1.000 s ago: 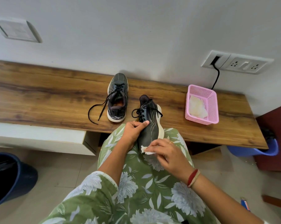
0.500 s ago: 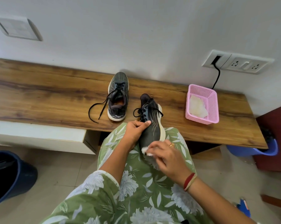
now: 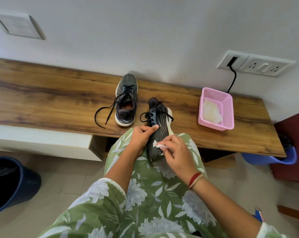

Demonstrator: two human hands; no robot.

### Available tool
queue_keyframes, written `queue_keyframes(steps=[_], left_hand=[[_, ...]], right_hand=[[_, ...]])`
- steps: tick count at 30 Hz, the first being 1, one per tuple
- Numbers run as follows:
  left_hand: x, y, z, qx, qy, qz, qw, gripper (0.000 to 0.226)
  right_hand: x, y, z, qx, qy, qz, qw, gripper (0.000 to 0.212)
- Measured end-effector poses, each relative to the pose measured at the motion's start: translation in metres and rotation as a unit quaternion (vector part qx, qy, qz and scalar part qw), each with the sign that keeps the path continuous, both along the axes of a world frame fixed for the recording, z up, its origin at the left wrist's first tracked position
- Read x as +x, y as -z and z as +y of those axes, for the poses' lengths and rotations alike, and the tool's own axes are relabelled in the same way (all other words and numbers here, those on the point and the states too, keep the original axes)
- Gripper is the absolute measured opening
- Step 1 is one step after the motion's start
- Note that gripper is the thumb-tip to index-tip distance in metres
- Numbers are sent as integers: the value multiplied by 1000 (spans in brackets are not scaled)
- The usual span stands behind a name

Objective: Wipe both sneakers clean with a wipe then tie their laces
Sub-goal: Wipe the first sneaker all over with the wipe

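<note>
The left hand (image 3: 141,134) has its grip clamped on the dark sneaker (image 3: 158,127) tilted on the lap. Just right of it, the right hand (image 3: 176,153) pinches a white wipe (image 3: 156,144) against the sneaker's side. Beyond, the second sneaker (image 3: 126,100) sits unlaced on the table (image 3: 50,100).

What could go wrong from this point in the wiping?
The held sneaker lies tilted on the lap, steadied only by the left hand; hard rubbing by the right hand might slip it from that grip. Its loose laces could snag the small wipe. The other sneaker has laces trailing near the bench edge.
</note>
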State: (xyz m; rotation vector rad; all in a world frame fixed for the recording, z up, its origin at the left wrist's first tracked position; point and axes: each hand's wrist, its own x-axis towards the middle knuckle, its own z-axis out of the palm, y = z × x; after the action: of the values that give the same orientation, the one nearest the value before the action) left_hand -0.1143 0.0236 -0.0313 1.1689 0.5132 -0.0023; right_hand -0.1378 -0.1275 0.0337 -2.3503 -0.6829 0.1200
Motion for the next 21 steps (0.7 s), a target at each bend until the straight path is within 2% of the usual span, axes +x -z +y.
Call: queue_keyframes(steps=[3, 8, 10, 12, 14, 17, 21], left_hand=[[0, 0, -4, 13, 21, 6, 1000, 52], [-1, -3, 0, 8, 15, 3, 1000, 44], [-2, -4, 2, 1, 11, 7, 1000, 39], [-2, -6, 2, -3, 16, 10, 1000, 35], [-3, -6, 1, -2, 20, 12, 1000, 35], [-3, -9, 0, -13, 16, 8, 1000, 39], [-3, -11, -3, -10, 21, 2, 1000, 40]], right_hand=[[-16, 3, -7, 10, -1, -23, 1000, 29], [-28, 2, -14, 52, -53, 7, 997, 26], [-26, -5, -12, 119, -5, 61, 991, 20], [-13, -8, -9, 168, 95, 60, 979, 17], [5, -8, -7, 126, 134, 27, 983, 16], [10, -4, -7, 56, 56, 55, 995, 17], [-7, 1, -16, 27, -16, -14, 999, 19]])
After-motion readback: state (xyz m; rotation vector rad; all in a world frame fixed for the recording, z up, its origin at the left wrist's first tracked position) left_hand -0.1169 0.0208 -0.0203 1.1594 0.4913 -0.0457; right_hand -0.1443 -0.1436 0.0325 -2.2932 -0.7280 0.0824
